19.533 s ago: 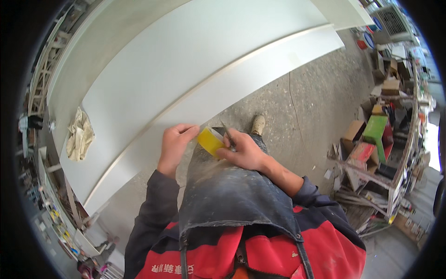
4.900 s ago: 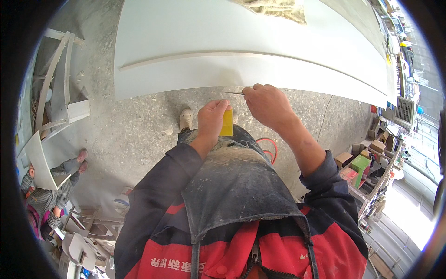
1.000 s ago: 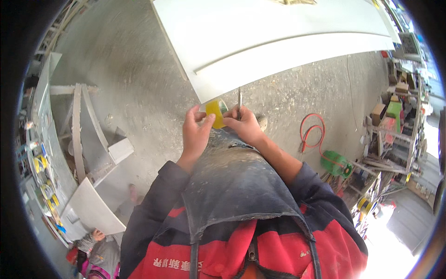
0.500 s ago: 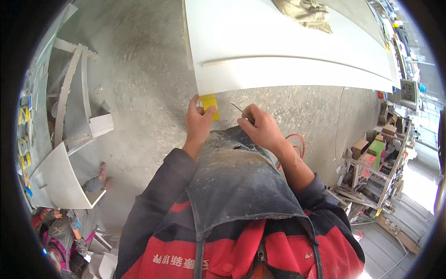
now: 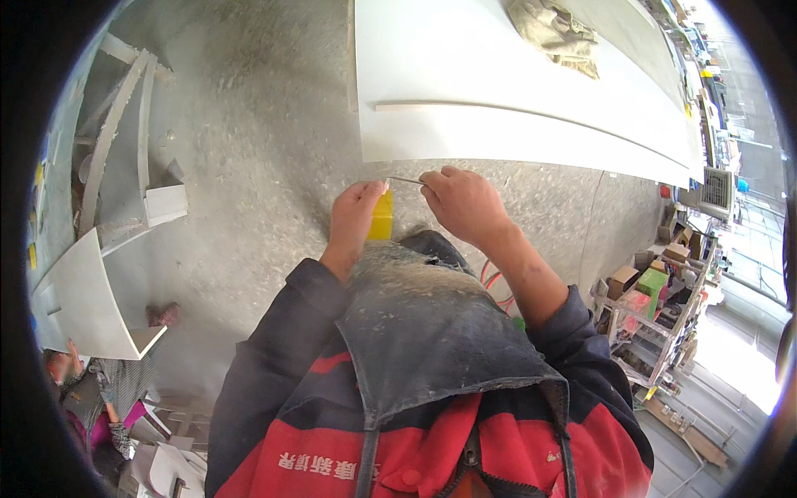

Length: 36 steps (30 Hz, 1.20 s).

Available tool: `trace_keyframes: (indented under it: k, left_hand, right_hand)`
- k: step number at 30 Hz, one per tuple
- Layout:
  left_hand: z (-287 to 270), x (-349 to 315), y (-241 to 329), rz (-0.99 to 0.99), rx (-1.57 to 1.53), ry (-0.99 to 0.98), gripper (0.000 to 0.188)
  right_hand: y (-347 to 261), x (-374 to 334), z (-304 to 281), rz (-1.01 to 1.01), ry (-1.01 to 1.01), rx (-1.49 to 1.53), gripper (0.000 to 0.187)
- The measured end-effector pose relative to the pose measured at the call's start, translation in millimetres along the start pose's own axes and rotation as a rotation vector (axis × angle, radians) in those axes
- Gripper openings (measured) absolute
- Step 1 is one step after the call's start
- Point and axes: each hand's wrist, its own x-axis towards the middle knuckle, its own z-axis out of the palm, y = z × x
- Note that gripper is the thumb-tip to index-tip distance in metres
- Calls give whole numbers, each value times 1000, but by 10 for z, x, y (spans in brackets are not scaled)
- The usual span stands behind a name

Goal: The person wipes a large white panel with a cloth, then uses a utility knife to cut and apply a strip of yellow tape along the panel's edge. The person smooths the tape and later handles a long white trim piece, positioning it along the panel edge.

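Both hands just below the white panel (image 5: 531, 91) edge: left hand (image 5: 355, 214) clamped on yellow block (image 5: 381, 217), right hand (image 5: 465, 203) pinching thin metal blade (image 5: 405, 180) (probably being seated in the block), so next move needs steady alignment.

Bright daylight, right-edge glare, sharp centre, fisheye-bent dark rim.

The person wears a jacket (image 5: 432, 448) that is red on the chest and dark blue on the sleeves (image 5: 274, 357). A dusty dark grey apron (image 5: 423, 332) covers the front, with thin straps running down toward 6 o'clock. White letters sit on the red part. Both hands, left (image 5: 355, 212) and right (image 5: 465, 203), are bare.
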Motion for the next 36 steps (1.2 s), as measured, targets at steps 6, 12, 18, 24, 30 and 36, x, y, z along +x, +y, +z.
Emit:
trace_keyframes:
  k: [6,12,18,24,30,36]
  left_hand:
    - [42,-33,12,-14,-62,19,25]
    - [40,-4,-31,-16,-4,31,26]
    - [69,-17,-32,-8,-38,38,26]
    - [58,-18,-36,8,-4,34,26]
    - [71,-40,3,13,30,51,28]
    - [83,-22,-30,18,33,74,28]
  right_hand:
    - [-56,128,-25,-1,-21,-57,25]
    - [-90,200,-23,10,-63,-129,26]
    - [-120,230,-67,31,-105,-172,27]
    - [-145,244,-99,12,-105,-194,25]
    - [-159,263,-115,9,-127,-197,24]
    - [-183,312,-100,-27,-128,-246,19]
